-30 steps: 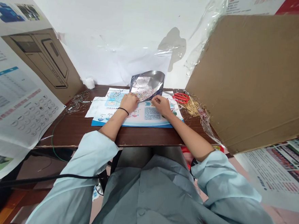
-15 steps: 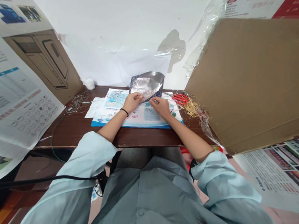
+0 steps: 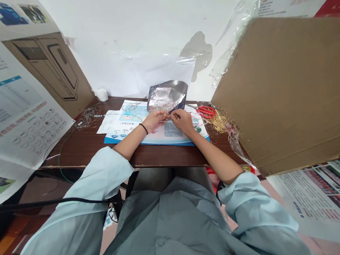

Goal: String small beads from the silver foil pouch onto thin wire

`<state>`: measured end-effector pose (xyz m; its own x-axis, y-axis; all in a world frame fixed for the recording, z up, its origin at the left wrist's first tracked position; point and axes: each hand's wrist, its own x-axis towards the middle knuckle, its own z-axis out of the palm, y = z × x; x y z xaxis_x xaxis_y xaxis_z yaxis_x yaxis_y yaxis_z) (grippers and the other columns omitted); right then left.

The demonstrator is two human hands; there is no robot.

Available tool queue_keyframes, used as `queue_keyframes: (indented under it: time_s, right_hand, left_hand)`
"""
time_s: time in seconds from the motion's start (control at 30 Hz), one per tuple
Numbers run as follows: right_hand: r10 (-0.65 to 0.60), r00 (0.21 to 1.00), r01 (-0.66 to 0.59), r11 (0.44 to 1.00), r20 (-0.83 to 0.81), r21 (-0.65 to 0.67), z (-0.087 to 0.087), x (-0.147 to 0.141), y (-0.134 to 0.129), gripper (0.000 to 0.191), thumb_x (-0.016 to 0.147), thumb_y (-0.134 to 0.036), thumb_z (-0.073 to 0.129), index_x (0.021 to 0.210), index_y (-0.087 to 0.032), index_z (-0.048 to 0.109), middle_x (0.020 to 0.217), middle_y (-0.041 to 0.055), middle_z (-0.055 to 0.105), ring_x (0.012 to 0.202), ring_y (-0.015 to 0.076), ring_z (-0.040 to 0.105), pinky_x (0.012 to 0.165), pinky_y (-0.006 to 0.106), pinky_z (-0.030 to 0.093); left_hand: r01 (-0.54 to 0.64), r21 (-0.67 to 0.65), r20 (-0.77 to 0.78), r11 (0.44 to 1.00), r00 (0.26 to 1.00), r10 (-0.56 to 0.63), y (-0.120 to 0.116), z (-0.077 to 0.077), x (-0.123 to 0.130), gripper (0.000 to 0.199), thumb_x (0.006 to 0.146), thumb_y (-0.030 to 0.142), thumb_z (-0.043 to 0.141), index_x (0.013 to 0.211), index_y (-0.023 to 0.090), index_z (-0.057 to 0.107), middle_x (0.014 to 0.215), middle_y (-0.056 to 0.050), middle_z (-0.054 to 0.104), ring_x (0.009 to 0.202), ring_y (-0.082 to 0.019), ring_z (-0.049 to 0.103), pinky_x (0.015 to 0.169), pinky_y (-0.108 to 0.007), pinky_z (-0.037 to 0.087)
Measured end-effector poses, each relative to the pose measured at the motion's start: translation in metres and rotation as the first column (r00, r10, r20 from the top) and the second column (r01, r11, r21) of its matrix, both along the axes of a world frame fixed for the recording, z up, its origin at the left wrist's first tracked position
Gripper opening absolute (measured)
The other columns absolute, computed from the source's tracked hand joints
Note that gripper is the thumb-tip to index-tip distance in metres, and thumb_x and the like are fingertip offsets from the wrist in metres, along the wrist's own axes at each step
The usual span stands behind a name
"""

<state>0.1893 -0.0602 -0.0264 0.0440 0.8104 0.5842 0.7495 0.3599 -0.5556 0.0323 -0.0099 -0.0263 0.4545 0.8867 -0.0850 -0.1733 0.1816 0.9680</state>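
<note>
My left hand [image 3: 156, 121] and my right hand [image 3: 182, 120] meet fingertip to fingertip over the printed sheets. Both are closed in a pinch; whatever lies between the fingers is too small to make out. Right behind them stands a silver-lined pouch [image 3: 169, 93], its mouth spread wide. Small pale and pinkish beads [image 3: 163, 106] lie inside it. Beneath my hands a blue-edged printed sheet [image 3: 123, 134] covers part of the brown table [image 3: 159, 156].
To the right lie red-handled scissors [image 3: 206, 111], a heap of thin golden sticks [image 3: 218, 122] and crumpled clear plastic [image 3: 235, 141]. Tangled thread [image 3: 88, 117] with beads is at the left. Cardboard boxes [image 3: 292, 85] flank both sides, and a white wall [image 3: 131, 20] closes the back.
My left hand has moved right and turned, bringing its fingertips from the pouch's front edge against those of my right hand. The right hand has barely shifted.
</note>
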Motion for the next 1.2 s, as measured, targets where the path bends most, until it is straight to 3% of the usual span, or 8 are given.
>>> queue_keyframes:
  time_s: [0.23,0.8,1.2]
  right_hand:
    - [0.008,1.000,-0.008,1.000,-0.010,0.007,0.0005,-0.0016,-0.0027,0.016,0.080,-0.018,0.053,0.065,-0.020,0.057,0.064,-0.0008,0.053,0.063,0.0135,0.047,0.065,0.027,0.034]
    - [0.021,1.000,-0.021,1.000,-0.004,-0.003,-0.0007,-0.0007,-0.0019,0.015,0.080,-0.021,0.054,0.066,-0.020,0.057,0.063,-0.0011,0.054,0.061,0.0132,0.047,0.063,0.027,0.033]
    - [0.015,1.000,-0.015,0.999,0.005,-0.040,-0.0003,-0.0011,-0.0030,0.017,0.085,-0.025,0.056,0.071,-0.019,0.064,0.063,-0.0009,0.055,0.063,0.0138,0.048,0.064,0.027,0.033]
  left_hand:
    - [0.002,0.002,0.012,1.000,1.000,-0.002,0.0017,-0.0007,0.0014,0.005,0.084,0.015,0.069,0.081,0.012,0.066,0.073,-0.002,0.064,0.062,-0.006,0.053,0.057,-0.018,0.039]
    - [0.035,0.072,-0.019,0.997,0.999,-0.034,0.0027,-0.0039,0.0014,0.019,0.074,0.026,0.081,0.080,0.014,0.067,0.075,-0.002,0.064,0.065,-0.008,0.053,0.057,-0.020,0.039]
    - [0.026,0.061,-0.063,0.998,0.998,-0.022,-0.0063,0.0043,0.0017,0.013,0.077,0.022,0.078,0.078,0.015,0.067,0.066,0.000,0.059,0.060,-0.008,0.049,0.055,-0.020,0.039]
